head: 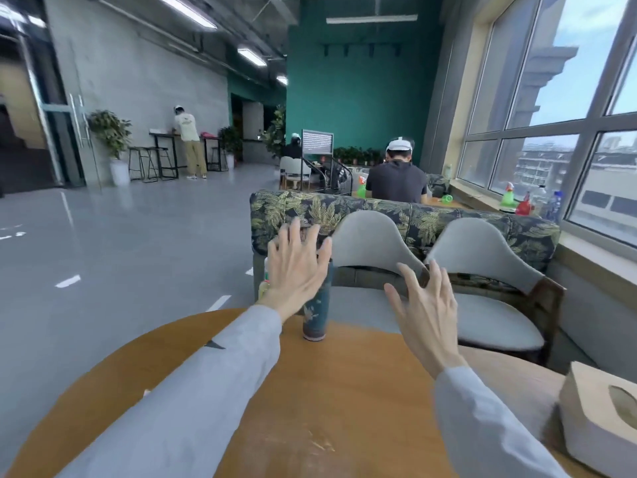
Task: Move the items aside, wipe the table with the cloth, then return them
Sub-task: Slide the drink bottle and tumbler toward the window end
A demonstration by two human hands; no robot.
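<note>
Both my hands are raised over the round wooden table (344, 391), palms facing away, fingers spread. My left hand (296, 270) hovers in front of a tall dark-teal patterned bottle (315, 312) that stands upright near the table's far edge; the hand hides its top and holds nothing. Part of a small clear bottle with yellowish liquid (264, 286) shows just left of that hand. My right hand (425, 315) is open in the air to the right of the bottle. A beige tissue box (599, 419) sits at the table's right edge. No cloth is visible.
Two grey cushioned chairs (482, 257) stand beyond the table, backed by a leaf-print sofa (396, 212). A person sits behind the sofa; another stands at a far counter. Spray bottles (517, 198) line the windowsill at right. Open grey floor lies to the left.
</note>
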